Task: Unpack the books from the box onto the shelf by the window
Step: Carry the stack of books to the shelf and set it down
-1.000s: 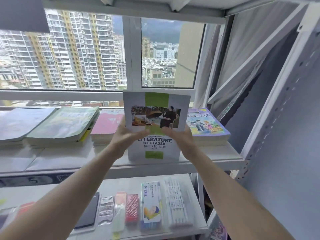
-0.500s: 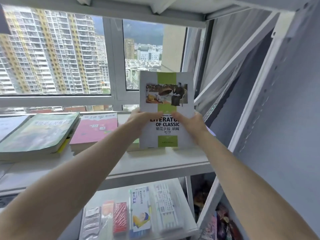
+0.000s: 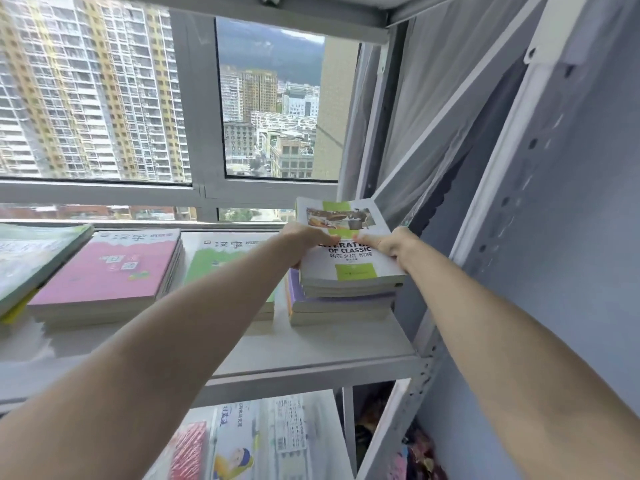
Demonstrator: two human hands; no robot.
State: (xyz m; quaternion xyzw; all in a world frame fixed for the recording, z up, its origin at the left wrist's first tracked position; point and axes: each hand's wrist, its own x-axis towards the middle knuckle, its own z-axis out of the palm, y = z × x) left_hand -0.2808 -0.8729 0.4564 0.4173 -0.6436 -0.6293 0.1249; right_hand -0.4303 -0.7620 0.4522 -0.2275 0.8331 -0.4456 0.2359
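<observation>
A white and green book titled Literature of Classic [image 3: 349, 265] lies flat on top of a purple-edged stack of books [image 3: 339, 306] at the right end of the white shelf [image 3: 311, 351] by the window. My left hand [image 3: 304, 242] grips the book's left edge. At its right edge my right hand [image 3: 394, 245] holds it, thumb on the cover. The box is not in view.
Further left on the same shelf lie a green book [image 3: 225, 261], a pink book stack [image 3: 114, 271] and a pale green book [image 3: 31, 261]. The lower shelf holds packaged stationery [image 3: 256, 441]. A perforated white upright [image 3: 502, 209] and grey wall close off the right side.
The book went from upright in front of the window to lying flat on the right-hand stack. Both hands stayed on it, and the view moved closer and to the right.
</observation>
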